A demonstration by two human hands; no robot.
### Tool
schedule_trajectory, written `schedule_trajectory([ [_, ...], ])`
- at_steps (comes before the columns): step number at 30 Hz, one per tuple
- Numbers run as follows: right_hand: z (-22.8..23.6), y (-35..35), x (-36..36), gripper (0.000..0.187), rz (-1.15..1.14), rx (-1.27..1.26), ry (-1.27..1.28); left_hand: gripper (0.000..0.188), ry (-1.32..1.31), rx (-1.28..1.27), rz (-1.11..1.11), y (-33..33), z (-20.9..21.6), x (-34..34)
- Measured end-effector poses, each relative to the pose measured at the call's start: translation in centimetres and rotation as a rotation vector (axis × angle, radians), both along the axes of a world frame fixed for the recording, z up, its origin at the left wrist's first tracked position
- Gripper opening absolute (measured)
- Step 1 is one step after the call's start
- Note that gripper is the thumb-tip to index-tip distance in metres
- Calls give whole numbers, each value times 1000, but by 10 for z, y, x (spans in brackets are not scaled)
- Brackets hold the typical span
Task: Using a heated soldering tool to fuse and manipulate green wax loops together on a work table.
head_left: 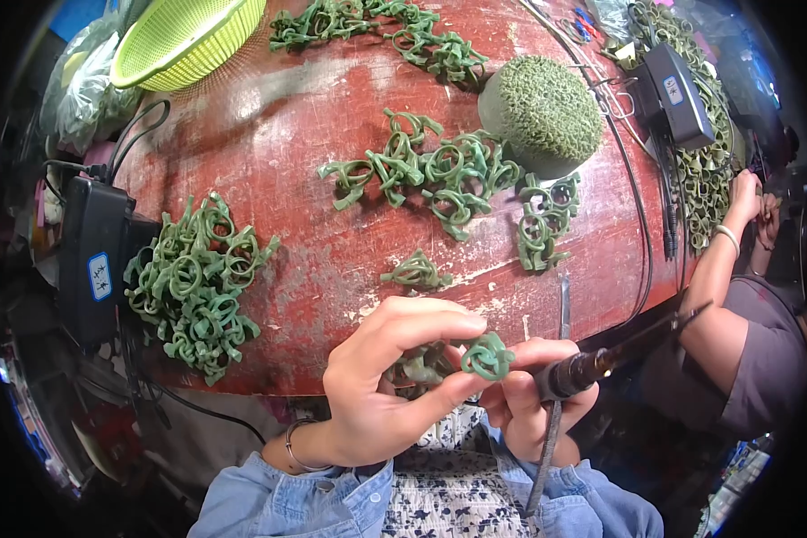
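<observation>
My left hand pinches a small green ring of waxy look between thumb and forefinger. More green rings show in the curl of its fingers. My right hand meets the same ring with its fingertips. It also grips a dark, pen-like tool with a brass-coloured part, pointing off to the right. A long thin metal tool runs through that hand, its flat end sticking up over the table edge. Just beyond my left hand lies a small clump of green rings.
Green ring piles lie at left, centre and back on the red table. A rounded block with a rough green top, a yellow-green basket, black boxes and cables stand around. Another person's arm reaches in right.
</observation>
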State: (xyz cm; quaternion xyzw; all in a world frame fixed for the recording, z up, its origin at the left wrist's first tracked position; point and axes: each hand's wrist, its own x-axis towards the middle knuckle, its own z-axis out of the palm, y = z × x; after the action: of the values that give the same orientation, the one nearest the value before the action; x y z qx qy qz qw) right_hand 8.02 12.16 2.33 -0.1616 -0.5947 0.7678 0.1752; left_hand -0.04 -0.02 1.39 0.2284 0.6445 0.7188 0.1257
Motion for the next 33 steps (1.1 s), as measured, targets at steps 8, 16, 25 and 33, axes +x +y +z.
schedule_trajectory([
  [8,4,2,1,16,80,87,9,38,-549,161,-161,2,6,-2],
  [16,4,3,-9,18,52,89,89,37,-724,202,-199,-4,5,-6],
  [25,21,11,-73,11,-27,396,-211,49,-818,489,-124,-18,-1,-12],
  [33,8,6,-91,15,129,639,-284,51,-668,756,-125,-26,-12,-15],
])
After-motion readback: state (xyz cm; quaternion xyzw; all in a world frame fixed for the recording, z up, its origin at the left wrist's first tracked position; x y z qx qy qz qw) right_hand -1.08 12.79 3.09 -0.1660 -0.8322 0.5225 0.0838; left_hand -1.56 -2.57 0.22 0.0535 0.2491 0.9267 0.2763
